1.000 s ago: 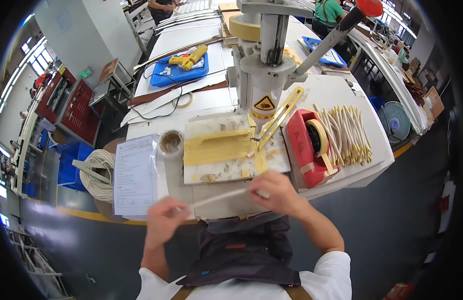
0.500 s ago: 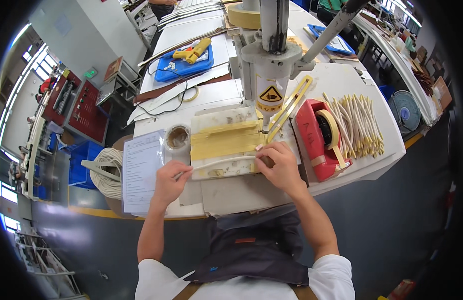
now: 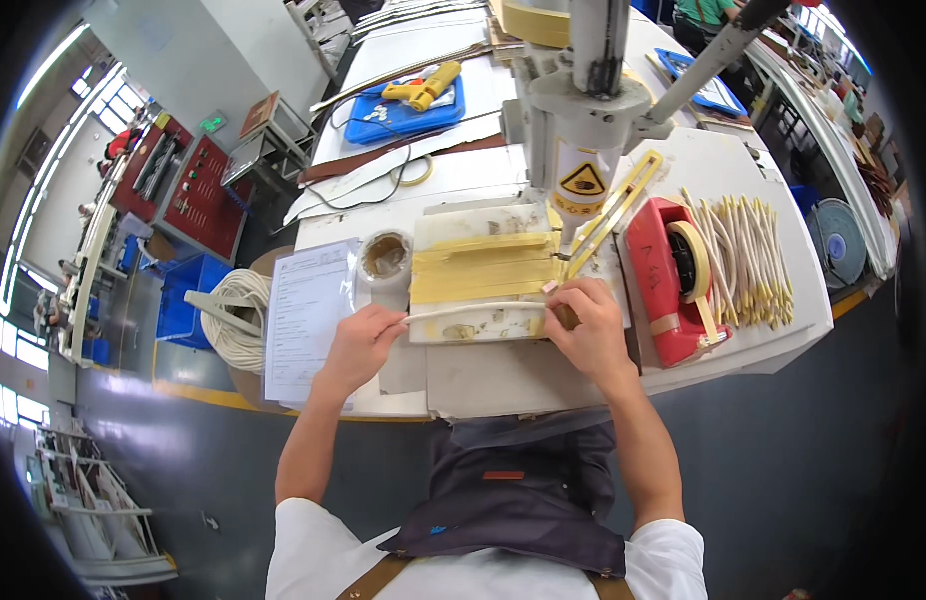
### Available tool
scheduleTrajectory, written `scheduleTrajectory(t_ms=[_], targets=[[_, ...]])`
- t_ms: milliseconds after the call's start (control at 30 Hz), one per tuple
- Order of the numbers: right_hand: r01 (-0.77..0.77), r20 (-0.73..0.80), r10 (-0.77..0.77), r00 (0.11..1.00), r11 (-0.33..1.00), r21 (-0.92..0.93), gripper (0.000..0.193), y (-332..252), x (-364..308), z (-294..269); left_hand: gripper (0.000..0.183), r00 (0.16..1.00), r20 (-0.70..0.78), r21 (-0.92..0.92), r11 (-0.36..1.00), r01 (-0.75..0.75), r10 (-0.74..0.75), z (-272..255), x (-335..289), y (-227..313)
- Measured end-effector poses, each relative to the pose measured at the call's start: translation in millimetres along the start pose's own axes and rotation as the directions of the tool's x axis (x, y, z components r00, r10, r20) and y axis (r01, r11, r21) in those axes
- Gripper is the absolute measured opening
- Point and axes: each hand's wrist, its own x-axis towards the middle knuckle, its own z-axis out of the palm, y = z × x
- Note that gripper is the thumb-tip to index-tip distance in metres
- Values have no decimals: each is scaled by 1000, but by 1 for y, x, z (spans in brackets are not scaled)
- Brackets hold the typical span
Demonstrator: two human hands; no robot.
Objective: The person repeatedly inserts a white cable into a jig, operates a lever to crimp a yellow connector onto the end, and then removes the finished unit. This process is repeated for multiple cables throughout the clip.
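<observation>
A white cord (image 3: 473, 309) is stretched nearly level between my two hands, over the front part of a white block (image 3: 428, 333). My left hand (image 3: 361, 350) pinches its left end just beyond the block's left edge. With curled fingers and thumb, my right hand (image 3: 590, 325) grips the other end at the block's right front. A small pale pink piece (image 3: 550, 287) shows at my right index finger. Strips of yellow tape (image 3: 478, 270) cover the middle of the block, behind the cord. Above its right rear corner stands a grey press head (image 3: 583, 135) with a warning label.
A red tape dispenser (image 3: 655, 285) stands right of my right hand, beside a pile of yellow-tipped white cords (image 3: 748, 265). Left lie a tape roll (image 3: 387, 258), a printed sheet (image 3: 303, 320) and a coil of cord (image 3: 238, 320). Farther back, a blue tray (image 3: 403, 115) holds a yellow glue gun (image 3: 423, 88).
The whole view has shifted, so the bench appears farther right. My left hand has risen slightly, and the cord is straighter and closer to the yellow tape. Both hands keep their hold.
</observation>
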Motion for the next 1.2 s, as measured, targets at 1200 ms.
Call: scheduleTrajectory(t_ms=[1200], targets=[[-821, 377, 777, 504, 567, -72, 24, -12, 26, -218, 9, 961, 246, -789, 549, 276, -129, 46, -68, 116]])
